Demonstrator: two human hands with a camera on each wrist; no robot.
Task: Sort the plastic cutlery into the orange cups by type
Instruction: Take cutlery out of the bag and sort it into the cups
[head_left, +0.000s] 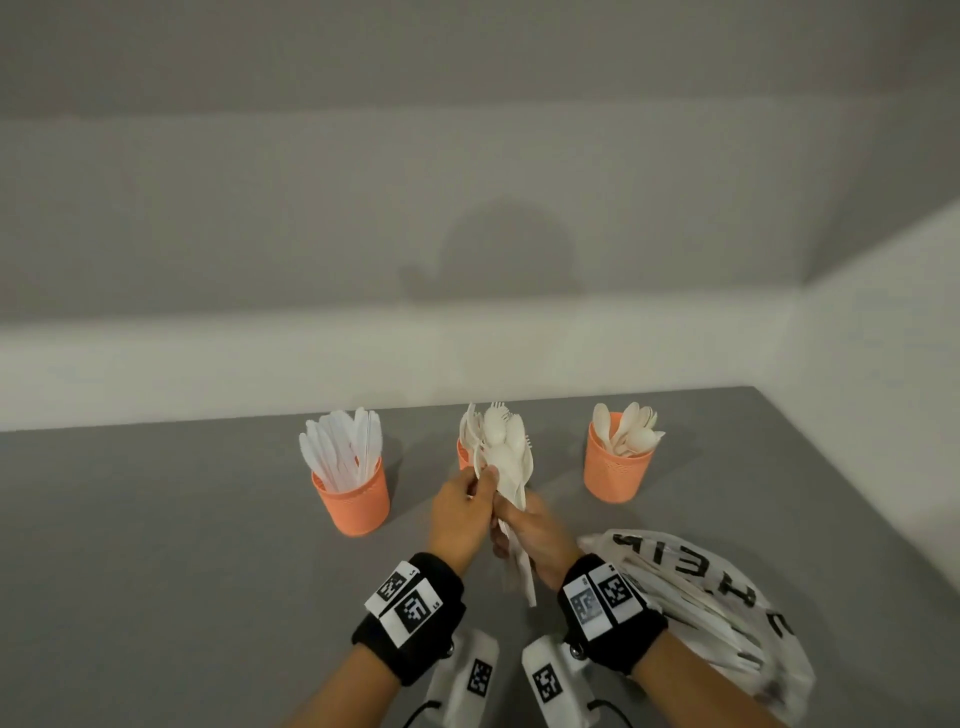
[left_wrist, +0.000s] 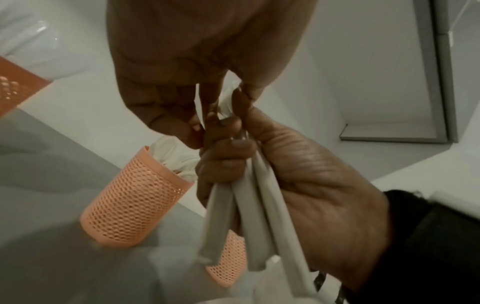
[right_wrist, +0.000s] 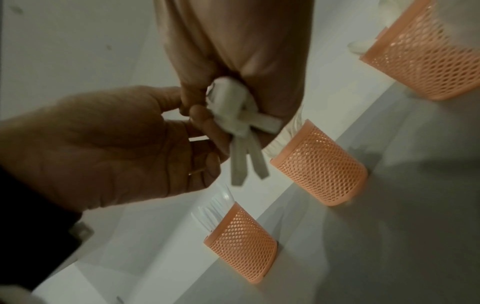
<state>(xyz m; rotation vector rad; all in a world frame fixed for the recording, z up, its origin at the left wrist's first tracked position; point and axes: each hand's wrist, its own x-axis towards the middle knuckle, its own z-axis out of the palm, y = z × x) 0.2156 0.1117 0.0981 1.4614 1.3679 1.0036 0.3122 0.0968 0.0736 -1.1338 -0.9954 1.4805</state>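
White plastic spoons and forks (head_left: 506, 462), bunched in my right hand (head_left: 535, 540) before the middle orange cup (head_left: 464, 453); left fingers (head_left: 485, 480) pinch one spoon. Next: draw it free, carry to spoon cup (head_left: 615, 473).

Three orange cups, matt plastic with perforated mesh walls and smooth solid rims: one at ten o'clock from my hands (head_left: 352, 500), one at twelve, mostly hidden behind them (head_left: 463, 453), one at two (head_left: 616, 469).

Knives in the ten o'clock cup (head_left: 342, 448): white plastic, slightly glossy and translucent.

Spoons in the two o'clock cup (head_left: 627, 433): cream plastic, smooth, matt.

Bundle of cutlery in my hands (head_left: 506, 462): cream plastic, smooth, dull finish, flat ribbed handles.

Bag at four o'clock (head_left: 719, 613): thin white plastic film, crinkled, faint sheen, black print.

Table (head_left: 156, 545): grey, smooth, matt.

My wristbands (head_left: 410, 618): black cloth, soft, matt, carrying printed black-and-white marker tags.
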